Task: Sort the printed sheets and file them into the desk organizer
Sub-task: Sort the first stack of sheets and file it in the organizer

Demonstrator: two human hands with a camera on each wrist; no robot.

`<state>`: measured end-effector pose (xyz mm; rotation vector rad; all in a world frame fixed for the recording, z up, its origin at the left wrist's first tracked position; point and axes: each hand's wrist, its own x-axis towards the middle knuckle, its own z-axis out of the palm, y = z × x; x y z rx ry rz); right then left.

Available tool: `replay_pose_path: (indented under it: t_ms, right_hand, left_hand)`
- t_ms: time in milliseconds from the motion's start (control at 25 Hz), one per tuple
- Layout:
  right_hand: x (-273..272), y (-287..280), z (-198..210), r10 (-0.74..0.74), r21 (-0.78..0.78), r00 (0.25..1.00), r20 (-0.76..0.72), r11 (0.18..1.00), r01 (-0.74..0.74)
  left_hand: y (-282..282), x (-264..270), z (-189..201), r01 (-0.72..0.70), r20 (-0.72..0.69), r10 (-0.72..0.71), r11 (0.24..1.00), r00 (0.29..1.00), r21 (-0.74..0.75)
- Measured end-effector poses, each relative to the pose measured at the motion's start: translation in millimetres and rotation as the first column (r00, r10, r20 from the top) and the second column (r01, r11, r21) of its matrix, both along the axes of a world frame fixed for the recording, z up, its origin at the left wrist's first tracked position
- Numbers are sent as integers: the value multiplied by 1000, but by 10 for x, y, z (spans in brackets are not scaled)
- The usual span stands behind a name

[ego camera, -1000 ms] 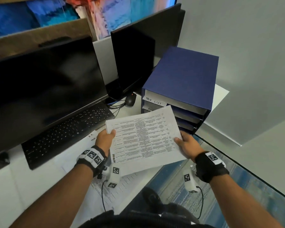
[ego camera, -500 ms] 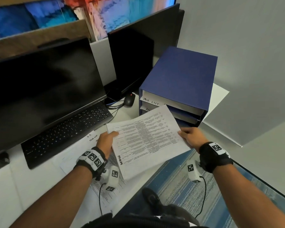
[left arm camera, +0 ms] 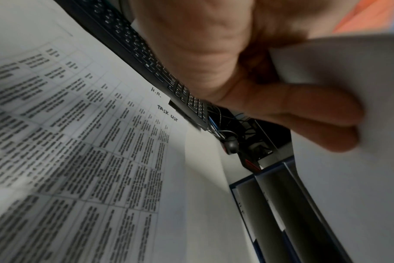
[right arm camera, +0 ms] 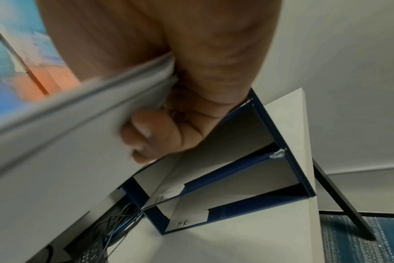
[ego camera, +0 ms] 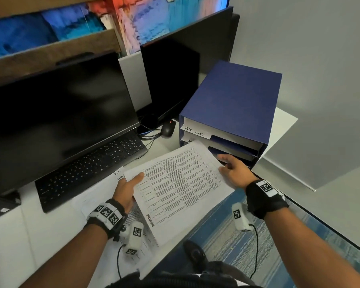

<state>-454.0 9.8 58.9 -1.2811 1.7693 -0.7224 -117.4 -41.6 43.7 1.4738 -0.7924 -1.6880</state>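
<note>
Nearest, both wrists carry dark bands with white marker tags, and the two hands hold a printed sheet (ego camera: 181,179) above the front edge of the white worktop (ego camera: 25,225). At about 8 o'clock of the sheet, the left hand (ego camera: 126,189) has its grip pinched on the paper's edge, thumb lying on top of the print; the left wrist view shows the fingers (left arm camera: 304,121) curled underneath. At about 3 o'clock, the right hand (ego camera: 234,170) pinches the opposite edge the same way, thumb above, fingers (right arm camera: 160,135) folded below, and there the held paper looks several sheets thick. The sheet bears a dense table of small text, too blurred to read.

Under the left hand, more printed sheets (left arm camera: 83,146) lie flat on the worktop, with handwritten notes "H.R." and "TASK LIST" at their far corner.

Beyond the held sheet, at about 1 o'clock, stands the blue desk organizer (ego camera: 235,102), its open slots facing the person. The sheet's far edge is just before the lower slots; whether it touches them I cannot tell. White labels on the slots read "TASK LIST" at top and "H.R." at bottom.

At 10 o'clock a black keyboard (ego camera: 92,167) lies before a dark monitor (ego camera: 56,115); a black mouse (ego camera: 167,129) sits just left of the organizer, and a second dark monitor (ego camera: 168,80) stands behind it.
</note>
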Motion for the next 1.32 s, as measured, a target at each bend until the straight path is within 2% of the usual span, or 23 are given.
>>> replay_pose_path:
  t_ms: [120, 200, 320, 360, 440, 520, 560, 640, 720, 800, 840, 920, 960, 1040, 1120, 1200, 1320]
  right_hand:
    - [-27, -26, 46, -2, -16, 998, 56, 1000, 3]
    - [-51, -72, 69, -58, -32, 996, 69, 998, 60]
    - [-90, -132, 61, -245, -69, 969, -12, 967, 244]
    - [-75, -125, 40, -324, -69, 946, 15, 943, 324]
    - [0, -53, -27, -453, -4, 858, 243, 884, 468]
    - [73, 50, -109, -527, 102, 693, 492, 826, 555]
    - [92, 106, -140, -546, 141, 623, 559, 804, 578]
    - [131, 211, -97, -546, 179, 572, 612, 801, 572]
    - [164, 304, -28, -495, 240, 614, 615, 859, 452]
    - [151, 297, 5, -450, 240, 698, 557, 892, 384]
    - [102, 265, 10, -477, 202, 727, 494, 876, 437]
    - [-25, 184, 45, -570, 135, 708, 417, 809, 572]
    - [-75, 173, 69, -587, 144, 695, 416, 797, 587]
    - [-86, 274, 128, -543, 247, 723, 427, 839, 484]
    - [5, 433, 201, -472, 392, 754, 456, 868, 305]
    - [35, 480, 220, -452, 402, 725, 519, 878, 259]
    - [-57, 310, 171, -575, 326, 617, 537, 816, 477]
  left_hand:
    - [-17, 9, 30, -7, -64, 7, 1000, 998, -8]
    - [-57, -27, 15, -40, -66, 39, 999, 997, -18]
    - [-166, -188, -12, -67, -61, 66, 998, 996, -17]
    - [-204, -254, -34, -83, -60, 82, 996, 995, -14]
    - [-250, -377, -78, -105, -56, 105, 994, 993, 3]
    - [-276, -483, -131, -125, -65, 126, 992, 990, 15]
    - [-275, -541, -138, -134, -67, 135, 991, 989, 18]
    - [-268, -671, -160, -139, -61, 140, 990, 988, 13]
    - [-218, -858, -112, -127, -73, 127, 992, 989, -1]
    - [-180, -1044, -53, -112, -85, 108, 993, 991, -37]
    - [-170, -1128, -39, -83, -79, 78, 995, 994, -61]
    - [-161, -1228, -7, 58, -58, -63, 994, 996, -90]
    - [-162, -1260, 11, 139, -36, -143, 986, 989, -89]
    - [-195, -1320, 20, 214, -20, -216, 974, 976, -80]
    - [-255, -1376, 11, 224, -25, -227, 969, 974, -104]
    - [-345, -1458, 9, 239, -26, -244, 962, 969, -133]
    - [-487, -1598, 26, 222, -21, -226, 967, 974, -128]
